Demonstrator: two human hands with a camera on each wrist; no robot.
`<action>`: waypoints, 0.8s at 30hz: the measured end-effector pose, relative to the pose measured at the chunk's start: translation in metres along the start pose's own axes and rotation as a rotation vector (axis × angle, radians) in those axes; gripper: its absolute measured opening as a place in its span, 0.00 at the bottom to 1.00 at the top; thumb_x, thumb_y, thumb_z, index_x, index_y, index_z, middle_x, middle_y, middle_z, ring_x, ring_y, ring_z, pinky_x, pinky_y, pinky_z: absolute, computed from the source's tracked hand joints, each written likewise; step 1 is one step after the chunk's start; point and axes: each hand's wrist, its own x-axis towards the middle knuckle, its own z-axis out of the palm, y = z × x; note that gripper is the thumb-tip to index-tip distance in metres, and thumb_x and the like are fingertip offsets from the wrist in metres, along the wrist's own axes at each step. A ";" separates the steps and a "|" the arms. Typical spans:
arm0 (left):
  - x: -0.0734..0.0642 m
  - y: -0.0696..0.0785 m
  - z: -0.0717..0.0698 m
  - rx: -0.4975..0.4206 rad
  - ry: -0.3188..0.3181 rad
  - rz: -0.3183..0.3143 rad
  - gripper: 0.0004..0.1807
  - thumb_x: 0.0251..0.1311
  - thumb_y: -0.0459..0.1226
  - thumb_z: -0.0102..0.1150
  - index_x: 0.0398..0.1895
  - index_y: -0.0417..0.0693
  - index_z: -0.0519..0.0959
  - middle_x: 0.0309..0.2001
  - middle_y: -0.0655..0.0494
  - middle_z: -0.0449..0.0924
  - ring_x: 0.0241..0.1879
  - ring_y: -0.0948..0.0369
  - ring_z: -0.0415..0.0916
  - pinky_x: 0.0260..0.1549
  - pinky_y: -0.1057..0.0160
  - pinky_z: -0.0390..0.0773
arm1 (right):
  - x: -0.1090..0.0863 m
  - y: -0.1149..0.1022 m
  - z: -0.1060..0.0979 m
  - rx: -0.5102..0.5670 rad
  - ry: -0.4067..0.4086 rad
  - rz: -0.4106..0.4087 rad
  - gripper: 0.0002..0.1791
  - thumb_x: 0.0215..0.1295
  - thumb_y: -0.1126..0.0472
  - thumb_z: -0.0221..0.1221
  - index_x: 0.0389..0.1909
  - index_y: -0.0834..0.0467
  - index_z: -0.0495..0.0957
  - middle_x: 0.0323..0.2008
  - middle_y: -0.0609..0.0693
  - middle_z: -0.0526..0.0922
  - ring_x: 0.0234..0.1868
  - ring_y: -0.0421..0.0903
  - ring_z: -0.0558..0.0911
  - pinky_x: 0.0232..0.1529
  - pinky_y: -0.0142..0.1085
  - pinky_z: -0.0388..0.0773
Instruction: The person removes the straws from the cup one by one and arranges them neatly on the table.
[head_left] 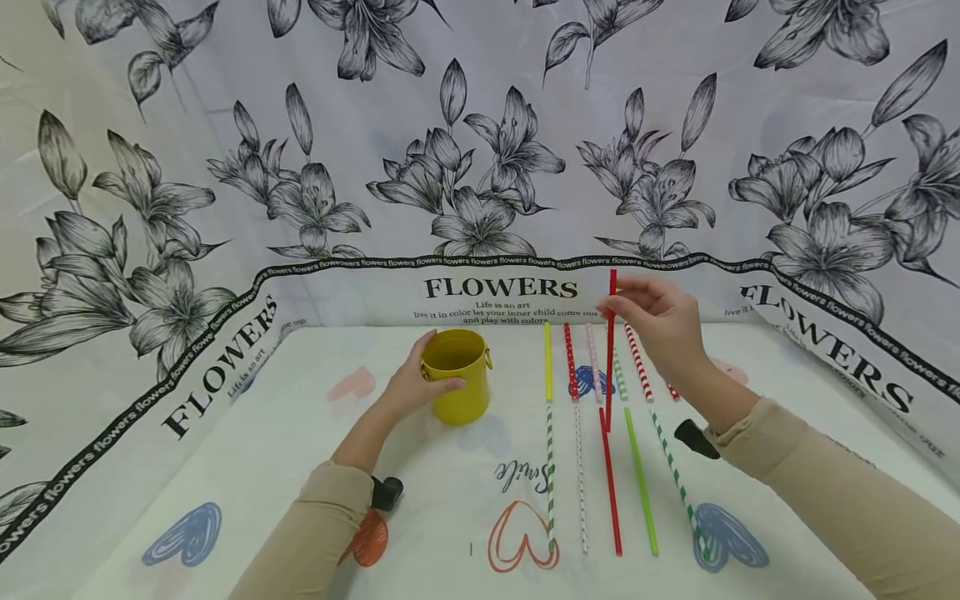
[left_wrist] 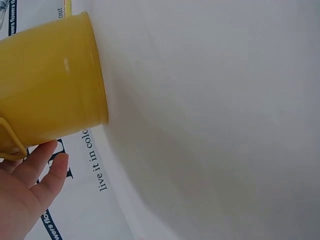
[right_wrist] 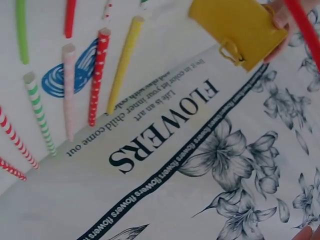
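A small yellow bucket [head_left: 461, 404] with ring handles is at the middle of the table, its mouth upward. My left hand [head_left: 408, 385] grips its left side, thumb across the front and fingers round the back. In the left wrist view, fingertips [left_wrist: 56, 172] show by the bucket's side, near a ring handle [left_wrist: 14, 141]. My right hand [head_left: 667, 325] pinches a red straw [head_left: 611, 358] near its top and holds it upright over the rows of straws. Part of that straw [right_wrist: 306, 31] crosses the right wrist view's corner.
A back row of paper straws holds a yellow one [head_left: 548, 362], a red dotted one [head_left: 571, 362] and several striped ones. In front lie another red straw [head_left: 611, 492], a green straw [head_left: 641, 483] and green-striped ones. Flower-printed cloth [head_left: 502, 200] hangs behind.
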 end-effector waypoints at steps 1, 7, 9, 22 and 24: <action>0.001 0.000 -0.001 0.000 0.000 0.001 0.57 0.57 0.49 0.73 0.81 0.58 0.43 0.77 0.46 0.57 0.74 0.43 0.57 0.73 0.38 0.55 | -0.001 0.002 -0.003 0.002 0.007 -0.006 0.09 0.66 0.69 0.64 0.43 0.53 0.81 0.33 0.39 0.89 0.36 0.34 0.87 0.45 0.24 0.82; 0.004 -0.002 -0.003 -0.002 -0.011 0.002 0.58 0.57 0.49 0.73 0.81 0.58 0.42 0.77 0.47 0.57 0.74 0.43 0.57 0.73 0.38 0.54 | -0.009 0.012 -0.023 -0.095 0.011 -0.063 0.09 0.66 0.71 0.63 0.37 0.53 0.84 0.31 0.39 0.87 0.35 0.33 0.85 0.42 0.22 0.81; 0.004 -0.002 -0.003 0.002 -0.014 -0.001 0.59 0.56 0.50 0.73 0.81 0.58 0.42 0.77 0.47 0.57 0.74 0.43 0.57 0.73 0.38 0.54 | -0.011 0.014 -0.030 -0.135 -0.007 -0.060 0.13 0.66 0.72 0.62 0.39 0.49 0.85 0.32 0.37 0.87 0.36 0.32 0.85 0.42 0.21 0.81; 0.003 -0.003 -0.004 -0.003 -0.017 0.000 0.59 0.56 0.50 0.73 0.81 0.58 0.42 0.77 0.47 0.56 0.75 0.43 0.56 0.73 0.37 0.54 | -0.022 0.025 -0.085 -0.360 -0.199 0.111 0.27 0.66 0.70 0.63 0.60 0.40 0.78 0.43 0.30 0.82 0.38 0.31 0.83 0.42 0.20 0.79; 0.003 -0.004 -0.003 -0.005 -0.016 0.001 0.59 0.56 0.50 0.73 0.81 0.58 0.42 0.77 0.47 0.56 0.75 0.43 0.56 0.73 0.37 0.54 | -0.024 0.028 -0.092 -0.369 -0.223 0.108 0.29 0.66 0.71 0.63 0.61 0.40 0.77 0.44 0.30 0.81 0.39 0.31 0.82 0.41 0.20 0.79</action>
